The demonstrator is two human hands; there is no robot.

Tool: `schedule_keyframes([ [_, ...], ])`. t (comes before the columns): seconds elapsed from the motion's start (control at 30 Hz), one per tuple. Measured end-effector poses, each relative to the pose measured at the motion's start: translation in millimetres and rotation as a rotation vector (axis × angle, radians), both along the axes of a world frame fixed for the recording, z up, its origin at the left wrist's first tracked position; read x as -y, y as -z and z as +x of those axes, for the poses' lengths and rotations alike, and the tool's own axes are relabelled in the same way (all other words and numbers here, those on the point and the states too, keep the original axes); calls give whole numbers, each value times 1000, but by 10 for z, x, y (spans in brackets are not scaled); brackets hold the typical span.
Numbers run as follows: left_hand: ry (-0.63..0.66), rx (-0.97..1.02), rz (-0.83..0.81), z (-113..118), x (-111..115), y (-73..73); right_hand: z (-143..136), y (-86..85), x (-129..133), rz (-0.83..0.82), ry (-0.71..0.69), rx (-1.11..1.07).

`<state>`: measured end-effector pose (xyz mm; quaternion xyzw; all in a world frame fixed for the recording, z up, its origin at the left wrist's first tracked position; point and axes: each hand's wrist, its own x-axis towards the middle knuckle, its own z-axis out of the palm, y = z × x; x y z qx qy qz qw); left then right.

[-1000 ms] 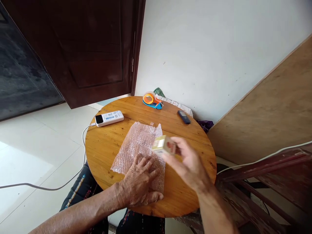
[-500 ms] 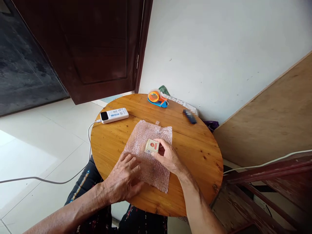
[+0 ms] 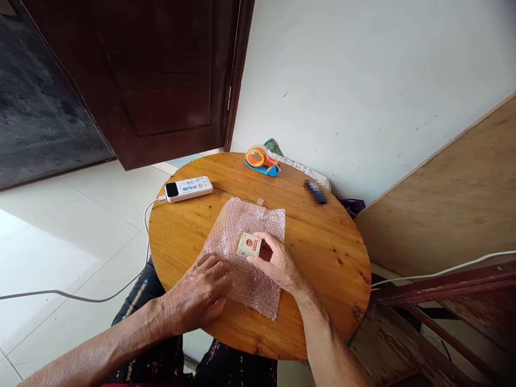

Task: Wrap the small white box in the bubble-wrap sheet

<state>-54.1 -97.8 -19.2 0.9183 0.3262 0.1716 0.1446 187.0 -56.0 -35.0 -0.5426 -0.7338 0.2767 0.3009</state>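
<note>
My right hand (image 3: 280, 264) grips a small cream-coloured box (image 3: 250, 244) by its right side, thumb in front and fingers behind. A red emblem and red print show on the box's top, and a barcode-like patch marks one side. Beneath it a sheet of bubble wrap (image 3: 264, 295) lies flat on the wooden table. My left hand (image 3: 201, 290) rests over the wrap's lower left edge with its fingers bent and the thumb apart from them. Nothing shows in this hand, though its fingertips are partly hidden.
An orange and blue tape dispenser (image 3: 262, 160) stands at the round table's (image 3: 322, 236) far edge. To its right lies a dark, pixelated object (image 3: 315, 192). A white device (image 3: 188, 189) with a cable (image 3: 145, 236) sits at the left. A wall (image 3: 342, 80) rises behind.
My right hand and the box have shifted slightly left and down. My left hand has drawn slightly left, its thumb nearer the fingers. The view has moved a little.
</note>
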Motion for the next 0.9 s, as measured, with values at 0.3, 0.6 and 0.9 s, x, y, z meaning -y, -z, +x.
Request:
schedule_keyframes([
  [0.3,21,-49,20,3,31,20,-58,-52,-17,53,-14,63],
  [0.6,-22,-174,44,-35,24,-41,-62,-59,-1,33,-8,59],
  [0.9,-22,-254,98,78,-19,-2,-70,-55,6,14,14,55],
])
